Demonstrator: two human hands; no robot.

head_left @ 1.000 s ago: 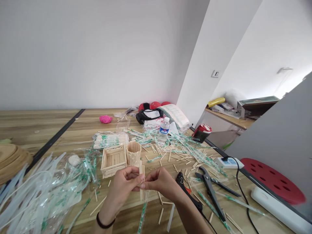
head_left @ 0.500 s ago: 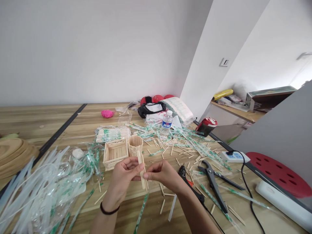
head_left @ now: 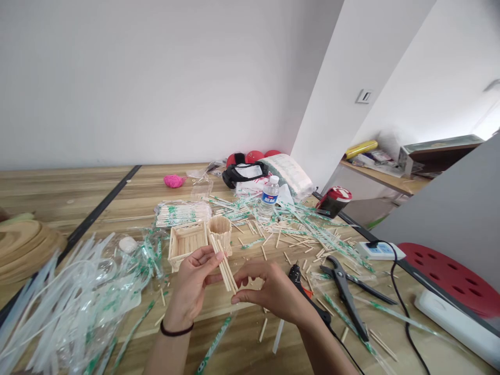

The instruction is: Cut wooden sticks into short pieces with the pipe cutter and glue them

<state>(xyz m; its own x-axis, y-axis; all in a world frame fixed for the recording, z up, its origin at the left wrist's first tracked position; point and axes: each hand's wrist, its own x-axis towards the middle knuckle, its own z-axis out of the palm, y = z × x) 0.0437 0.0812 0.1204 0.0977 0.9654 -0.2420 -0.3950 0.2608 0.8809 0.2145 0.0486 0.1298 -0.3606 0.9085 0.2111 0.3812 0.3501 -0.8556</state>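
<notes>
Several thin wooden chopsticks (head_left: 224,267) lean to the left in my left hand (head_left: 191,281), pinched between thumb and fingers. My right hand (head_left: 269,291) curls around their lower ends, its thumb and forefinger closed at the tips. Just behind the sticks stand a small rectangular tray (head_left: 189,240) and a round cup (head_left: 221,227), both built from wooden sticks. To the right of my right hand lies a black glue gun (head_left: 300,281), and beyond it black-handled cutting pliers (head_left: 345,291).
Short cut sticks (head_left: 291,239) and green-printed wrappers are strewn about. A water bottle (head_left: 269,197) stands behind them. Glue sticks and plastic bags (head_left: 94,297) lie at left. A power strip (head_left: 378,251) with a black cord (head_left: 407,317) is at right.
The held chopsticks have tilted further left at the top. My right hand has slid down to their lower ends and its fingers have opened a little wider. The view has shifted slightly.
</notes>
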